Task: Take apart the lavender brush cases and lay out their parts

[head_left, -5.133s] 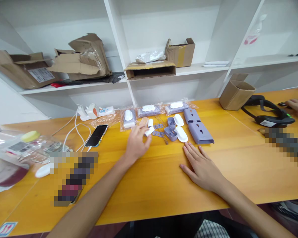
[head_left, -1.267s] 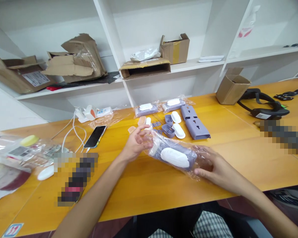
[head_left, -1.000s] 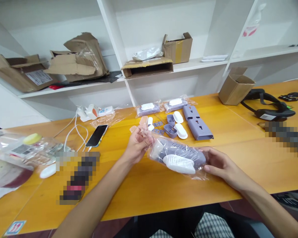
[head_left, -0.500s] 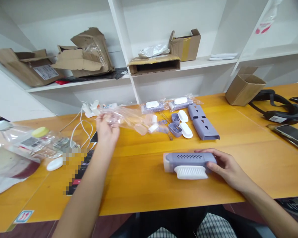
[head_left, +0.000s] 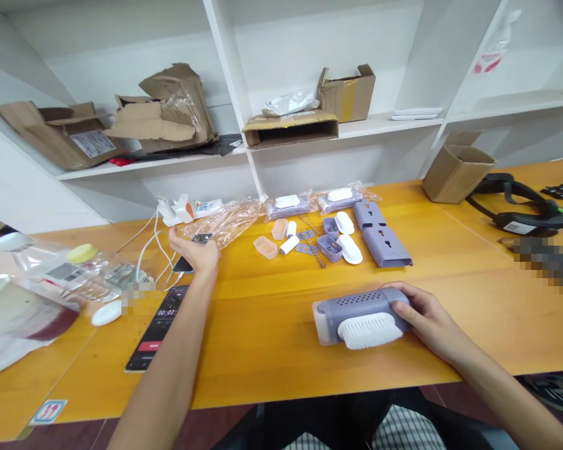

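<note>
My right hand [head_left: 425,315] is wrapped round the end of a purple-grey brush [head_left: 363,303], whose body has rows of small holes, a white bristle head on the near side and a translucent end cap. The brush is just over the table's front half. My left hand [head_left: 197,253] is open, fingers apart, beside a crumpled clear plastic bag [head_left: 234,222] that lies on the table. A dark phone [head_left: 184,265] lies partly under this hand. Beyond the brush sit purple cups [head_left: 329,247], white brush heads [head_left: 349,249], springs [head_left: 321,257], peach caps [head_left: 265,247] and white rollers [head_left: 289,244].
Purple shells [head_left: 385,244] lie behind the brush, with two bagged brushes [head_left: 288,205] farther back. A phone with a timer [head_left: 162,319], bottles [head_left: 82,269] and white cables [head_left: 145,253] are at left. A carton [head_left: 457,167] and black headset [head_left: 520,203] stand at right.
My left hand has let go of the clear plastic bag, which now lies against the back of the table. The brush in my right hand has tilted and come slightly nearer.
</note>
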Available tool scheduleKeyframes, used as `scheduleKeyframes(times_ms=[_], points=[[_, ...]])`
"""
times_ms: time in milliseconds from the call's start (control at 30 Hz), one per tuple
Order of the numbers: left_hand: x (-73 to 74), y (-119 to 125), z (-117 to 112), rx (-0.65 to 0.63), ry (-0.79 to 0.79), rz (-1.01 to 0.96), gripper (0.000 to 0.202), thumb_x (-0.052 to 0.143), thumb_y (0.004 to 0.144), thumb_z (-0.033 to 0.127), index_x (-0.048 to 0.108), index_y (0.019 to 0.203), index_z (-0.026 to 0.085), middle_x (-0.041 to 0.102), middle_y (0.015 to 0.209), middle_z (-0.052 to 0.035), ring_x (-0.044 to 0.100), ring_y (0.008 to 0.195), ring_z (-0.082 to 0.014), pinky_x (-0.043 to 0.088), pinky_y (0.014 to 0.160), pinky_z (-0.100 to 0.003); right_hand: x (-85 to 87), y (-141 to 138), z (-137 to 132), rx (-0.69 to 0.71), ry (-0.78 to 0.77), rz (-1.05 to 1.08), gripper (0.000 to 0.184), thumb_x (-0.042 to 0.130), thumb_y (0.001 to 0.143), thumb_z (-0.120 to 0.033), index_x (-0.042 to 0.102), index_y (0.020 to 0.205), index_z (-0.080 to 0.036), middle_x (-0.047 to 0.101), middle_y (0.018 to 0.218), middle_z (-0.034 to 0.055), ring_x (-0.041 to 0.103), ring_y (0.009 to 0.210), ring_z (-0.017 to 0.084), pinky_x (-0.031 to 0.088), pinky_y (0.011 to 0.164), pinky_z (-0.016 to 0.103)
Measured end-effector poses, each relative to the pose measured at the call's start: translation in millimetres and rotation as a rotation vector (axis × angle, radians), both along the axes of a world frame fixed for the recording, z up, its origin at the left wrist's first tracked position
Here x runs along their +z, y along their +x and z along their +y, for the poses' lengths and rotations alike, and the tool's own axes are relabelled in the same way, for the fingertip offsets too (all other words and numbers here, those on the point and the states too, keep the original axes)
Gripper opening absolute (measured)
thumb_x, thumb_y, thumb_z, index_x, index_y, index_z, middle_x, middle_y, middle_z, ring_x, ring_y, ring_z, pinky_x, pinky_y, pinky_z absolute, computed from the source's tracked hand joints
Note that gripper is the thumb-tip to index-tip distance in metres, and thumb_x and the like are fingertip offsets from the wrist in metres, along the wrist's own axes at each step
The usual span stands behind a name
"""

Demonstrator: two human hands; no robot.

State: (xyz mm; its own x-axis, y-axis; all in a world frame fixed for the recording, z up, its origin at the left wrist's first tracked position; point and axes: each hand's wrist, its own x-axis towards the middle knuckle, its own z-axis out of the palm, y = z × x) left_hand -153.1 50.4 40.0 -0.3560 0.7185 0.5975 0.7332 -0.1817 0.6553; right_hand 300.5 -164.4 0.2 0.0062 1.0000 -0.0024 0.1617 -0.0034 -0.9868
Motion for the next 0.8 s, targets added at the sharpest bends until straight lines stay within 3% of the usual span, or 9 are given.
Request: scheduleKeyframes(times_ms=[100,167,267,367,500,600,667,733,800], points=[[8.5,3.2,-10.1,0.032,0.158,0.272,0.071,0.062,0.087,0.011,0.037,0.153,0.015,0.024,0.17,-0.0185,0.022,0.158,-0.0424,0.033,0.12,-0.062,0.8,0.2,0.7,0.014,-0.002,-0.01,0.054,0.073,0.086,-0.069,0.073,0.112,-0.022,0.076,0.098,0.009,0.072,0.088,0.028,0.061,0.075,0.035],[9.0,6.0,-9.5,-0.07,-0.046,0.471,0.054,0.056,0.093,0.017,0.05,0.147,0.015,0.033,0.169,-0.0174,0.031,0.156,-0.0385,0.032,0.124,-0.057,1.5,0.1,1.1,0.019,-0.001,-0.009,0.054,0.073,0.086,-0.069,0.073,0.113,-0.022,0.077,0.098,0.009,0.072,0.088,0.028,0.061,0.075,0.036],[-1.0,10.0,-3.7,-0.193,-0.422,0.65,0.036,0.048,0.1,0.028,0.066,0.13,0.018,0.062,0.148,-0.0166,0.056,0.139,-0.0359,0.041,0.117,-0.054,2.8,-1.0,1.2,0.016,0.006,-0.012,0.053,0.073,0.086,-0.069,0.073,0.112,-0.023,0.077,0.098,0.0086,0.072,0.088,0.028,0.061,0.075,0.036],[-12.3,13.6,-1.2,-0.234,-0.512,0.694,0.038,0.046,0.103,0.036,0.067,0.131,0.021,0.069,0.141,-0.0152,0.059,0.136,-0.0375,0.039,0.117,-0.06,4.3,-2.8,0.9,0.026,0.022,-0.041,0.052,0.071,0.087,-0.068,0.073,0.112,-0.023,0.078,0.099,0.0085,0.073,0.09,0.028,0.062,0.076,0.037],[-4.8,21.5,-5.9,-0.155,-0.416,0.715,0.046,0.045,0.104,0.04,0.06,0.143,0.019,0.053,0.159,-0.0186,0.041,0.152,-0.0405,0.028,0.123,-0.064,6.0,-4.6,0.9,0.047,0.037,-0.073,0.049,0.069,0.09,-0.065,0.073,0.114,-0.022,0.077,0.099,0.008,0.072,0.087,0.027,0.062,0.075,0.036],[12.4,27.2,-12.7,-0.007,-0.362,0.693,0.042,0.048,0.1,0.035,0.066,0.133,0.016,0.068,0.137,-0.0229,0.062,0.13,-0.0418,0.047,0.108,-0.056,6.1,-7.2,1.2,0.011,0.062,-0.118,0.045,0.067,0.092,-0.063,0.073,0.113,-0.023,0.077,0.1,0.0073,0.071,0.084,0.026,0.06,0.07,0.035],[19.6,29.4,-17.2,0.026,-0.489,0.692,0.037,0.049,0.099,0.038,0.071,0.122,0.017,0.076,0.115,-0.0216,0.072,0.108,-0.0423,0.054,0.093,-0.054,5.9,-10.4,2.2,-0.02,0.085,-0.136,0.041,0.065,0.094,-0.06,0.073,0.113,-0.024,0.077,0.107,0.0084,0.072,0.088,0.027,0.06,0.071,0.036],[19.4,30.7,-20.4,-0.029,-0.602,0.732,0.038,0.05,0.099,0.044,0.073,0.117,0.019,0.078,0.108,-0.021,0.074,0.102,-0.043,0.055,0.088,-0.054,6.4,-14.6,5.3,-0.03,0.101,-0.145,0.038,0.061,0.097,-0.057,0.071,0.116,-0.025,0.076,0.114,0.0092,0.072,0.093,0.027,0.06,0.072,0.036],[12.5,31.8,-21.1,-0.118,-0.628,0.767,0.044,0.05,0.1,0.049,0.07,0.126,0.019,0.077,0.116,-0.0217,0.073,0.109,-0.043,0.054,0.094,-0.054,8.5,-18.8,11.9,-0.021,0.12,-0.168,0.037,0.058,0.1,-0.056,0.07,0.117,-0.025,0.076,0.115,0.0089,0.072,0.094,0.027,0.06,0.073,0.037]])
